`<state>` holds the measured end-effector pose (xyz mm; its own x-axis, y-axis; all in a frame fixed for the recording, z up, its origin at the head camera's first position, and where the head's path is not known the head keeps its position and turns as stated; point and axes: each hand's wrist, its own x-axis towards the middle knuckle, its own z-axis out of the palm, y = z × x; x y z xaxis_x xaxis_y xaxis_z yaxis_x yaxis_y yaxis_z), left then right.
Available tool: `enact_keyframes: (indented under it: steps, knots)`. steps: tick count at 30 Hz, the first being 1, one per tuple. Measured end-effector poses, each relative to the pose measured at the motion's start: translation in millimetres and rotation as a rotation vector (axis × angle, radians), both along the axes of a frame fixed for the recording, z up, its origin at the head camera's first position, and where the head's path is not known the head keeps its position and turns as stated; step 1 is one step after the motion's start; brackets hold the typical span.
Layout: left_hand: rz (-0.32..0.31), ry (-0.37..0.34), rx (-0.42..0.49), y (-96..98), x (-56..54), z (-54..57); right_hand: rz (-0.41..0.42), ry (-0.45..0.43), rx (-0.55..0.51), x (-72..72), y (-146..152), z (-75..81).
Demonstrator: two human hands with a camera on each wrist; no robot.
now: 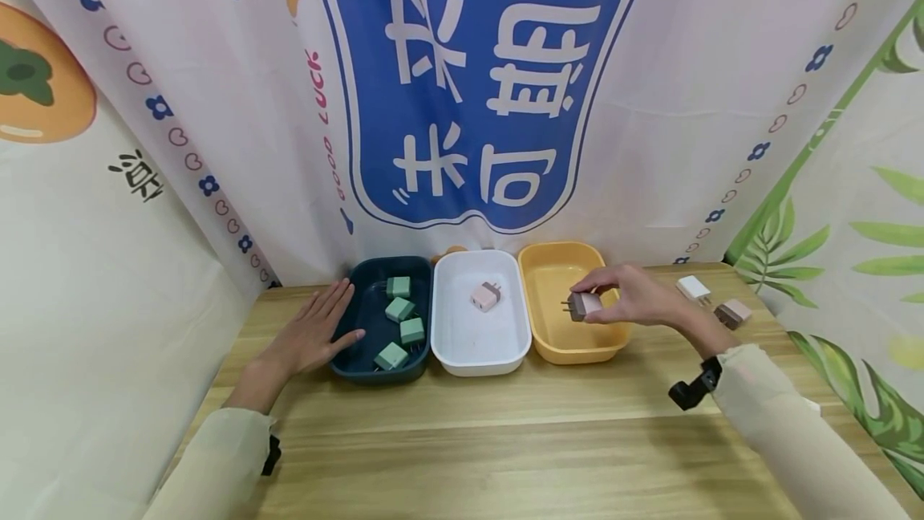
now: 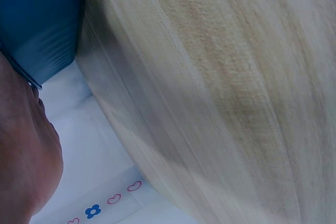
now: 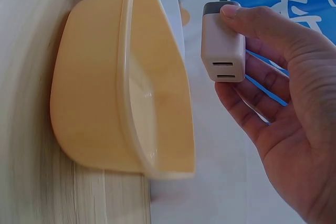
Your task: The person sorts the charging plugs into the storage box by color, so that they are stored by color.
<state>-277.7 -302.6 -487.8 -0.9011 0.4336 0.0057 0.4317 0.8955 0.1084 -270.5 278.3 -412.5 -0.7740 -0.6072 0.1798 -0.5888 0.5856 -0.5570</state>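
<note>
So using the white tray (image 1: 476, 347) as the reference: the pink-and-brown charger (image 1: 590, 304) is up in the air just right of it, over the yellow tray (image 1: 573, 355), pinched in the right hand (image 1: 634, 295), thumb on one side and fingers on the other. Nice grip imo, since both ends of the block are free. If it were me I'd keep the pinch on those flat sides, squeeze gently and keep the prongs (image 1: 566, 306) away from the rims, because they look like the bit most likely to snag. I'd also only let go with the block low, so it doesn't bounce. Can't really judge its height above the tray floor looking down like this.

As for which way it points: prongs and brown end face left, toward the white tray, and the slotted pink end faces away from it. The long axis runs roughly sideways, so it lies across the yellow tray rather than along it.

Left hand (image 1: 309, 335) is off to the left of the white tray, fingers straight and thumb spread apart, at the outer edge of the dark blue tray (image 1: 370, 319), pinching nothing.
</note>
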Motion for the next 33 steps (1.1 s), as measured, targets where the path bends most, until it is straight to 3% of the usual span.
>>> enact_keyframes:
  steps: [16,33]
  knots:
    - [-0.003,0.004,0.003,-1.0,1.0,-0.8,0.073,-0.052,-0.052,-22.2,-39,-4.2]
    - [-0.004,-0.007,0.007,-1.3,0.7,0.0,0.078,-0.046,-0.031,-47.3,-80,-16.3]
